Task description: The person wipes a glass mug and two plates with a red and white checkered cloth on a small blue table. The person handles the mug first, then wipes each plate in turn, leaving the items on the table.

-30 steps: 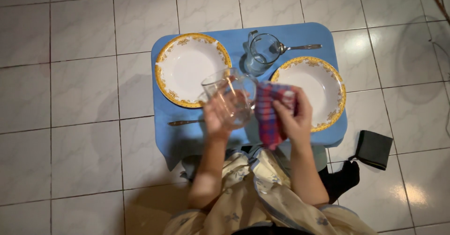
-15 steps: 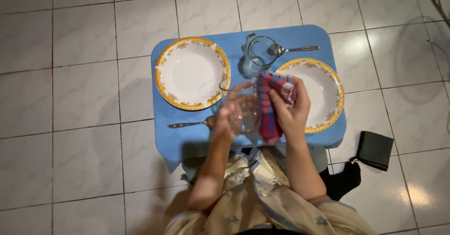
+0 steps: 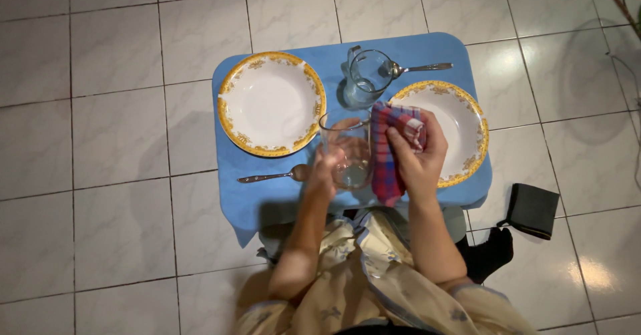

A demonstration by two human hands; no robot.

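My left hand (image 3: pixel 322 173) grips a clear glass mug (image 3: pixel 346 146) and holds it upright over the near part of a small blue table (image 3: pixel 267 195). My right hand (image 3: pixel 417 158) is closed on a red and blue checked cloth (image 3: pixel 389 149), pressed against the mug's right side. A white plate with a yellow rim (image 3: pixel 271 102) lies at the table's far left, a second one (image 3: pixel 454 131) at the right, partly under my right hand. A second glass mug (image 3: pixel 367 76) stands at the far middle.
One spoon (image 3: pixel 274 175) lies on the table left of my left hand, another spoon (image 3: pixel 420 68) at the far edge by the second mug. A dark wallet-like object (image 3: pixel 532 211) lies on the white tiled floor (image 3: pixel 113 141) at the right.
My left hand turned the glass mug from tilted to upright and lowered it slightly toward me. The near spoon's bowl came into view. The cloth stayed against the mug.
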